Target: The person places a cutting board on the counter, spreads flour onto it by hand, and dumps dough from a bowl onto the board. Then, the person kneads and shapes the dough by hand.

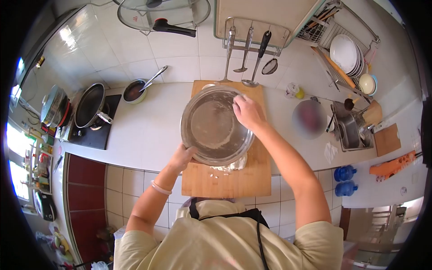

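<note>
A large metal bowl [211, 123], with whitish residue on its inner wall, is tilted toward the camera above a wooden board [225, 184]. My left hand [182, 156] grips its lower left rim. At the upper right rim is my right hand [247, 111], its fingers closed; whether they pinch the rim or something small is hidden. White dough or flour [231, 165] lies on the board, partly covered by the bowl, with small crumbs beside it.
A pan [90, 105] sits on the stove at the left, near a small pot [135, 91] with a spoon. Ladles [228, 54] hang on the wall. To the right are a blurred round container [309, 118], a sink [348, 130] and stacked plates [344, 53].
</note>
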Tool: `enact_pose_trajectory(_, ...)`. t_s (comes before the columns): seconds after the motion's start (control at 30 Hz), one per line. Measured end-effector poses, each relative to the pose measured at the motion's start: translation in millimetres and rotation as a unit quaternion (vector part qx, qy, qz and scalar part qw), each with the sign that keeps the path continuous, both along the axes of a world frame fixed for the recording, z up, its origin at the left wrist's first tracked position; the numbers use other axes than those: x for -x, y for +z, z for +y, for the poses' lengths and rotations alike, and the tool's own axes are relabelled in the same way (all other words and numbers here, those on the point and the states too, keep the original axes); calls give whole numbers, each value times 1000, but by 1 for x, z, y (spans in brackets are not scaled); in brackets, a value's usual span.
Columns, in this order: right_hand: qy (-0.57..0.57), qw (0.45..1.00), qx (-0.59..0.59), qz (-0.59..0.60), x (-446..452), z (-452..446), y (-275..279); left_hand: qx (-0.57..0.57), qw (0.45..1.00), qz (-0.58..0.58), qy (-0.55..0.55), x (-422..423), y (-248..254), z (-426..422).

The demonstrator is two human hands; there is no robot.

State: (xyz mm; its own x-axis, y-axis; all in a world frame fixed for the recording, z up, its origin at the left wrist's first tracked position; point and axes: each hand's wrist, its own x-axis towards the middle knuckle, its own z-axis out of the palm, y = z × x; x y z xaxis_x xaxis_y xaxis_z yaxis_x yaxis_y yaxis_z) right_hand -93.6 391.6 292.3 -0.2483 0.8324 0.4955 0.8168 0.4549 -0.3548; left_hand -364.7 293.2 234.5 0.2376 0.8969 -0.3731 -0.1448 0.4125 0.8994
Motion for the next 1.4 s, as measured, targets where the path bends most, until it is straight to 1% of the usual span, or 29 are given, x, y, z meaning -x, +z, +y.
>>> enact_pose_trajectory(0.03,18,998,-17,54,10,-8,16,6,1000,-3,-14,-2,0,0)
enact_pose_trajectory(0.07,18,998,-19,53,19,-6,15,13,999,-7,-30,-6,2,-1)
enact_pose_trajectory(0.13,23,984,-170,38,37,-2,9,10,999,1,-49,-17,20,-11)
enact_pose_trajectory(0.2,61,986,-151,40,56,-7,0,3,997,9,-70,-27,27,-13)
enact_pose_trajectory(0.27,191,972,-140,4,79,-26,-5,12,995,-38,-95,-32,24,-15)
enact_pose_trajectory(0.3,187,972,-143,4,88,-35,-5,11,993,-39,-108,-30,15,-10)
enact_pose_trajectory(0.37,325,934,-144,-21,97,-47,-6,4,992,-27,-125,-28,18,-9)
enact_pose_trajectory(0.43,315,931,-180,-48,89,-33,-3,1,990,-17,-137,-27,22,-13)
enact_pose_trajectory(0.5,306,923,-218,-78,76,-9,5,-8,997,8,-81,-28,30,-13)
enact_pose_trajectory(0.57,130,961,-220,-106,58,12,11,-19,997,25,-64,-28,33,-17)
enact_pose_trajectory(0.6,83,964,-230,-106,48,19,15,-31,998,42,-45,-27,33,-18)
enact_pose_trajectory(0.67,65,967,-235,-78,24,38,6,-69,997,43,-14,-20,10,-14)
enact_pose_trajectory(0.73,-2,993,-121,-9,-2,50,-10,-108,993,42,20,-8,-4,-7)
enact_pose_trajectory(0.77,-2,993,-121,-9,-12,44,-7,-131,990,34,43,-1,-5,-2)
enact_pose_trajectory(0.8,-37,997,-66,-5,-21,36,-6,-153,986,27,66,5,-5,2)
enact_pose_trajectory(0.83,-72,997,-13,-1,-25,29,-5,-140,988,27,52,9,14,3)
enact_pose_trajectory(0.87,-73,997,-15,0,-23,25,-15,-142,988,28,52,10,17,9)
enact_pose_trajectory(0.93,-177,970,97,135,-11,13,-47,-165,983,17,79,13,21,16)
enact_pose_trajectory(0.97,-193,956,88,203,0,6,-61,-217,971,24,95,11,10,21)
enact_pose_trajectory(1.0,-208,936,79,271,13,0,-74,-217,971,23,94,8,5,24)
enact_pose_trajectory(1.03,-198,907,50,367,27,-5,-85,-238,964,9,120,2,2,26)
enact_pose_trajectory(1.1,-121,811,128,557,55,-23,-86,-257,955,-4,146,-8,-3,25)
enact_pose_trajectory(1.13,-158,692,368,601,61,-41,-55,-222,961,-18,166,-13,-4,23)
enact_pose_trajectory(1.17,-170,651,398,623,72,-50,-49,-187,964,-32,185,-18,-5,21)
enact_pose_trajectory(1.2,-127,633,443,622,79,-49,-71,-187,964,-33,185,-28,-5,18)
enact_pose_trajectory(1.27,-82,578,459,670,97,-67,-74,-179,942,-182,219,-46,-5,9)
enact_pose_trajectory(1.33,-106,688,371,615,88,-68,-70,-159,946,-209,190,-43,-2,3)
enact_pose_trajectory(1.37,-44,714,331,615,72,-62,-81,-142,963,-142,179,-36,-2,4)
enact_pose_trajectory(1.4,-67,698,386,600,52,-61,-67,-124,975,-76,168,-28,-2,6)
